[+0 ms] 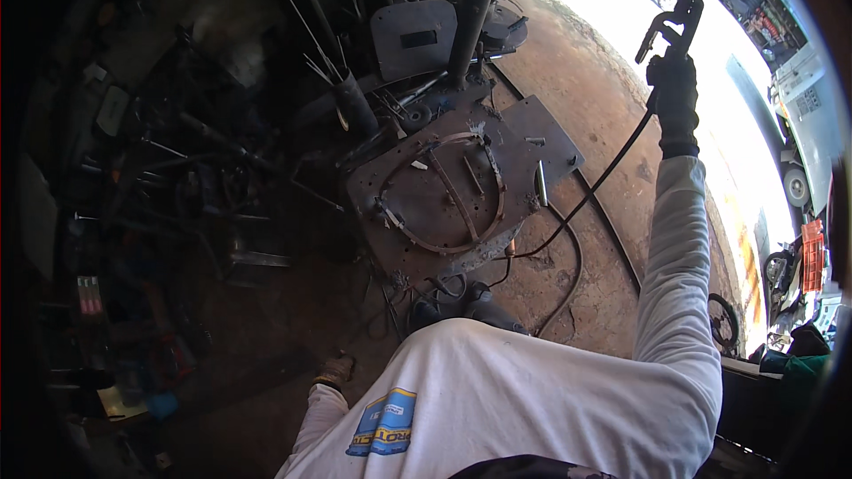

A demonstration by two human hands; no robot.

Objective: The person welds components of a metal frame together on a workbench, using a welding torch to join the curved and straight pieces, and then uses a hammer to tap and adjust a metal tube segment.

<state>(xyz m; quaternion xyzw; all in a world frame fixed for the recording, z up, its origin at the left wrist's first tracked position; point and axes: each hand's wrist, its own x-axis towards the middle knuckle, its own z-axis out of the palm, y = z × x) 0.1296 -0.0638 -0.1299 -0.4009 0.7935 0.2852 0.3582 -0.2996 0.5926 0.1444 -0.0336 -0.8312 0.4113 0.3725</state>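
1. The rust-brown, rounded steel ring (444, 249) lies flat on the surface, a dark, pitted metal work table (397, 250), about midway between its left and right corners, with small pegs set around the band.
2. Done, as far as can be judged: the band looks bent to a closed loop, and a narrow, rust-brown metal strip (453, 195) spans it from the far side to the side by the near edge.
3. Left, or uncertain: whether the strip's ends and the band's joints are fixed is too small to tell. A short, dark metal bar (473, 175) lies inside the loop, apparently loose; a bright, slim metal rod (541, 184) lies outside it, towards the right corner.
4. The black-gloved right hand (676, 98) is clamped around a black electrode holder (691, 19) with a trailing black cable (635, 135), raised well apart from the ring, beyond the right corner.
5. The brown-gloved left hand (335, 371) hangs low, off the near-left edge; I cannot tell whether its fingers are together or apart.
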